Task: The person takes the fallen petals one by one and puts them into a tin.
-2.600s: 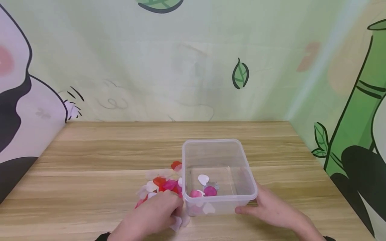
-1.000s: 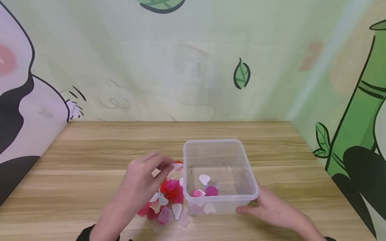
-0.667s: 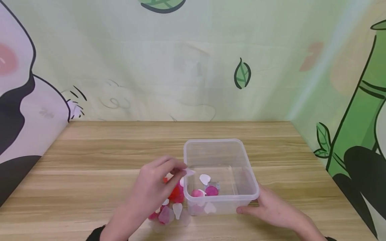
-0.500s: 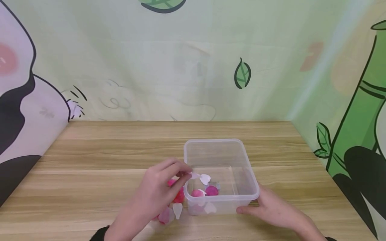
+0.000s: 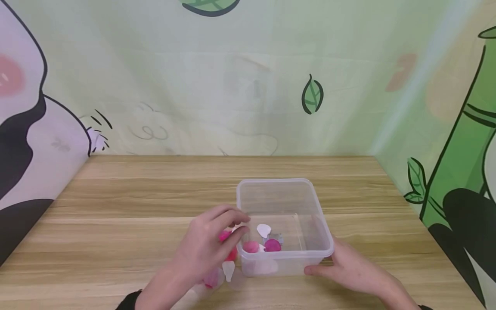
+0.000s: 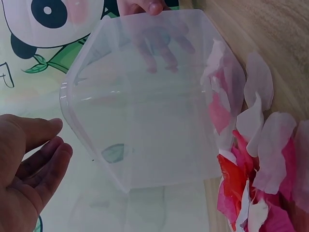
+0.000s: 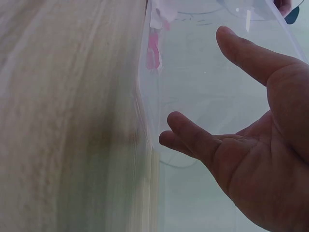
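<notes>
Left hand [image 5: 211, 243] has parted fingers at tub's [image 5: 286, 255] left rim, nothing held; pinched pale petal gone, drop likely done. Right hand [image 5: 350, 267] spread wide, touching tub's right side. Some petals [image 5: 273, 245] inside, pile [image 6: 275, 154] outside left wall.

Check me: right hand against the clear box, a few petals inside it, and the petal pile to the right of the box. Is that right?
Not quite: the petal pile is to the left of the box, as the head view shows. The rest stands: right hand against the box, a few petals inside it.
</notes>
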A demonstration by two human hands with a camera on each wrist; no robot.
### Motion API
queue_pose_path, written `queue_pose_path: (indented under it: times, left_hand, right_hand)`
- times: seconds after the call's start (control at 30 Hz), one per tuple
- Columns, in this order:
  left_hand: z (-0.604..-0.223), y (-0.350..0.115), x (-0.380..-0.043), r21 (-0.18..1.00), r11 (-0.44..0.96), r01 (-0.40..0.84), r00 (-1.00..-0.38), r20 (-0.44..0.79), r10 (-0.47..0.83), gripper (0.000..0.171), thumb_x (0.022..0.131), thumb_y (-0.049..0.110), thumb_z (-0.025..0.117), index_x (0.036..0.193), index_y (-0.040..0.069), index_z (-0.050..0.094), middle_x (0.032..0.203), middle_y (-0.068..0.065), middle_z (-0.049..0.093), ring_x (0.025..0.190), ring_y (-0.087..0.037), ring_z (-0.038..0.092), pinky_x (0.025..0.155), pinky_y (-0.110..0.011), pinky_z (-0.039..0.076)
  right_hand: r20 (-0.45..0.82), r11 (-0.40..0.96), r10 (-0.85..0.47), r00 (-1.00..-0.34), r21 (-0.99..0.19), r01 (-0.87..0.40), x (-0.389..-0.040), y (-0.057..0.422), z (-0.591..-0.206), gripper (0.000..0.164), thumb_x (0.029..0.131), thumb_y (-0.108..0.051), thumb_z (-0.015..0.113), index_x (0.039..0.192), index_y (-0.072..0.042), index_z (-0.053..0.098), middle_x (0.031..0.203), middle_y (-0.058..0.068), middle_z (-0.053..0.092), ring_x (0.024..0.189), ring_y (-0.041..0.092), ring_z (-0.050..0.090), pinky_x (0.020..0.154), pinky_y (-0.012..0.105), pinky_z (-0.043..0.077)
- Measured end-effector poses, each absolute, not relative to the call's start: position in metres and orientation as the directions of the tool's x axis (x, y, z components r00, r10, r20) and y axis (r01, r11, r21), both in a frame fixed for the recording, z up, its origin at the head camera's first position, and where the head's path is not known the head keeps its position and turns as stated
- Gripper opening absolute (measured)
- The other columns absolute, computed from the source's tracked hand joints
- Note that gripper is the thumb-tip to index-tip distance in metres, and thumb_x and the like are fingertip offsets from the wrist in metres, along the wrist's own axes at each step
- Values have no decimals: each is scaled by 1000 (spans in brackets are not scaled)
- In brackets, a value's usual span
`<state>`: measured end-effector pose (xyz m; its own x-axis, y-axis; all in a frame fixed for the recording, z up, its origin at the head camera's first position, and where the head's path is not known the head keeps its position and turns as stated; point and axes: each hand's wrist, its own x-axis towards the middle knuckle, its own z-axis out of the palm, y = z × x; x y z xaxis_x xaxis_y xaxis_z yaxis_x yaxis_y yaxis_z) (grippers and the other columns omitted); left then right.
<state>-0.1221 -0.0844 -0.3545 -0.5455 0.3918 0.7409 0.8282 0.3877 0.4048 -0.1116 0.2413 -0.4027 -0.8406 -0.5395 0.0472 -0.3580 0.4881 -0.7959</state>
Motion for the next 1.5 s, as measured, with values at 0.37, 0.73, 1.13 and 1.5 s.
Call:
queue_pose_path:
  times: [0.37, 0.73, 1.13, 1.5]
  left_hand:
    - [-353, -92, -126, 419, 493, 762, -612, 715, 339, 16, 83, -3, 80, 93, 7, 73, 90, 3, 70, 79, -10, 67, 71, -26, 59]
    - [-350, -104, -130, 476, 611, 632, -749, 577, 326, 15, 86, 4, 82, 96, 11, 73, 90, 6, 68, 76, -5, 61, 67, -27, 58]
    - [-350, -114, -132, 490, 721, 490, -864, 383, 326, 16, 83, -1, 80, 87, 9, 69, 84, 3, 64, 76, -18, 64, 68, -28, 56]
    - [-350, -126, -136, 456, 825, 333, -936, 54, 347, 13, 82, 0, 82, 86, 6, 71, 86, -4, 69, 80, -21, 65, 73, -37, 59]
  right_hand:
    - [36, 492, -537, -843, -798, -347, -111, 241, -403, 71, 92, -30, 79, 148, -9, 42, 128, 4, 66, 113, 17, 64, 95, 35, 53]
    - [38, 504, -532, -846, -788, -352, -111, 242, -403, 71, 92, -33, 79, 147, -9, 43, 127, 3, 67, 112, 16, 64, 95, 36, 52]
    - [41, 491, -542, -840, -795, -356, -111, 242, -403, 65, 92, -29, 79, 144, -9, 46, 128, 4, 66, 112, 17, 64, 95, 35, 52]
    - [43, 485, -542, -839, -800, -355, -111, 242, -402, 67, 92, -28, 80, 146, -9, 44, 128, 4, 66, 112, 17, 64, 95, 36, 52]
